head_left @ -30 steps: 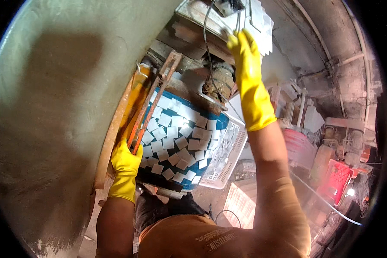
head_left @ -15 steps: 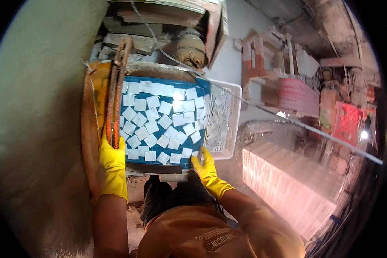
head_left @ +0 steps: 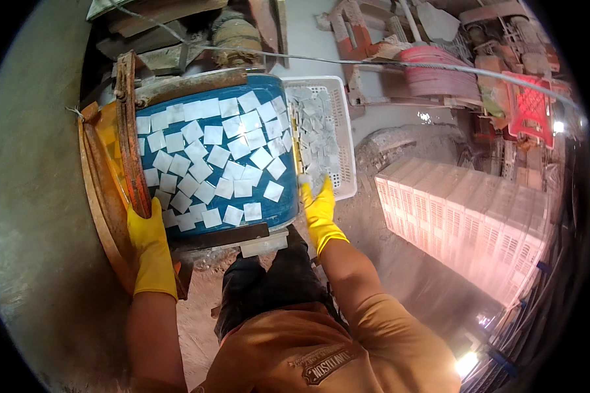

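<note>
You have a grey wall (head_left: 29,196) well left of the stacked crates (head_left: 462,223), floor (head_left: 400,265) beside them, and a light (head_left: 558,126) beyond.

The person (head_left: 269,327) is wearing long-cuffed, bright yellow rubber gloves (head_left: 156,278) on the left hand (head_left: 147,232) and right hand (head_left: 319,211), a brownish-orange, short-sleeved fabric T-shirt (head_left: 262,357) with a dark, framed printed emblem (head_left: 328,368), and loose black fabric trousers (head_left: 262,285).

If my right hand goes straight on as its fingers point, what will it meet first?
Most likely the white plastic basket holding pale broken pieces. The right hand points at its near end, though one view leaves height unclear.
</note>
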Demonstrator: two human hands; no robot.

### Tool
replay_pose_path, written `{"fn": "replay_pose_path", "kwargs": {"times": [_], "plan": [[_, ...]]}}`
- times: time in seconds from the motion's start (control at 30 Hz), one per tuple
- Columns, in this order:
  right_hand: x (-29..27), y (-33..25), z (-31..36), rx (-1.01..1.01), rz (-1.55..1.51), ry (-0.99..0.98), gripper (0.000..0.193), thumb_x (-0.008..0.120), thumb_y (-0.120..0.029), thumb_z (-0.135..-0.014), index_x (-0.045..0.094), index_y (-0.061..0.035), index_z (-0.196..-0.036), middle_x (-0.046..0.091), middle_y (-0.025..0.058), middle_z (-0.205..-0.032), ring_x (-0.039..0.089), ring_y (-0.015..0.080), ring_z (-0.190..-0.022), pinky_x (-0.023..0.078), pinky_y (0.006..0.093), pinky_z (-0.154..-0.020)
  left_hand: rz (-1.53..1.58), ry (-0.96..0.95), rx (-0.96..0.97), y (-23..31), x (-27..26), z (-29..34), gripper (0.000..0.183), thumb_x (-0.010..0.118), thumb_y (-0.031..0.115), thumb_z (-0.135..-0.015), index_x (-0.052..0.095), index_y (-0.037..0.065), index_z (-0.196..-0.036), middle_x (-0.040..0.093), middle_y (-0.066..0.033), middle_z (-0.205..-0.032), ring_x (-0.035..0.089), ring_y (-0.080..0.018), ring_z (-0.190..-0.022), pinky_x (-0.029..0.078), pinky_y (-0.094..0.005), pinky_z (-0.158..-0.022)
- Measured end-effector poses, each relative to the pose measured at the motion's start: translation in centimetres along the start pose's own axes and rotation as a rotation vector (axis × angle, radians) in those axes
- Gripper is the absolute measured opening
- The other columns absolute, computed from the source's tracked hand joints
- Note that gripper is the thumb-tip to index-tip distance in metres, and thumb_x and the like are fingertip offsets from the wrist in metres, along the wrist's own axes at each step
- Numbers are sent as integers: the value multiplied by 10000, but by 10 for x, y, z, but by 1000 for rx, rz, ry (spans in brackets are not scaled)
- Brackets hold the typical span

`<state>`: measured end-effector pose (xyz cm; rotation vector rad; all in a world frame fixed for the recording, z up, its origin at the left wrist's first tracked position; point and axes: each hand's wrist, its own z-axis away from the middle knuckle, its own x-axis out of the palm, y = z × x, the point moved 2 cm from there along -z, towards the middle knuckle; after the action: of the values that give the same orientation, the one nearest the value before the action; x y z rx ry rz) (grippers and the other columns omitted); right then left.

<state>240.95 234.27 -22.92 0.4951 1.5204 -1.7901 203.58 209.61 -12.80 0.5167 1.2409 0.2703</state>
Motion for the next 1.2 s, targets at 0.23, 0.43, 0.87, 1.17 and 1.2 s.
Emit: {"fn": "replay_pose_path", "kwargs": {"times": [0.23, 0.43, 0.87, 1.17, 1.2], "plan": [[16, -35, 31, -2, -320, -206, 869, 834, -346, -873, 424, 42, -1534, 588, 254, -1435, 533, 355, -1370, 394, 378, -1154, -73, 26, -11, -8, 1, -1, 626, 800, 426, -874, 632, 34, -1333, 731, -183, -1231, 703, -368, -1122, 538, -437, -949], [17, -61, 32, 68, -106, -114, 851, 854, -330, -846, 457, 47, -1497, 616, 277, -1395, 609, 390, -1277, 470, 419, -1077, -14, -2, -36, -12, 1, -3, 668, 795, 431, -877, 605, 34, -1379, 713, -192, -1273, 684, -373, -1164, 527, -437, -971], [109, -42, 100, 263, 216, 371, 681, 523, -460, -1046, 510, 85, -1454, 480, 348, -1505, 432, 499, -1413, 277, 519, -1227, -91, -44, -32, 11, -16, 7, 688, 726, 440, -937, 552, -13, -1424, 655, -238, -1353, 647, -385, -1226, 510, -440, -1025], [110, -57, 96, 258, 295, 389, 613, 493, -405, -1066, 515, 67, -1456, 466, 319, -1533, 423, 491, -1418, 276, 512, -1231, 17, -57, -74, 8, -11, -2, 623, 746, 345, -944, 554, -42, -1392, 669, -240, -1334, 675, -369, -1188, 532, -400, -989], [110, -56, 94, 280, 276, 373, 623, 495, -410, -1065, 504, 68, -1465, 466, 309, -1538, 418, 475, -1428, 273, 496, -1237, 5, -68, -64, 6, -11, -2, 622, 751, 344, -937, 557, -36, -1390, 671, -242, -1328, 677, -370, -1181, 534, -405, -982]]}}
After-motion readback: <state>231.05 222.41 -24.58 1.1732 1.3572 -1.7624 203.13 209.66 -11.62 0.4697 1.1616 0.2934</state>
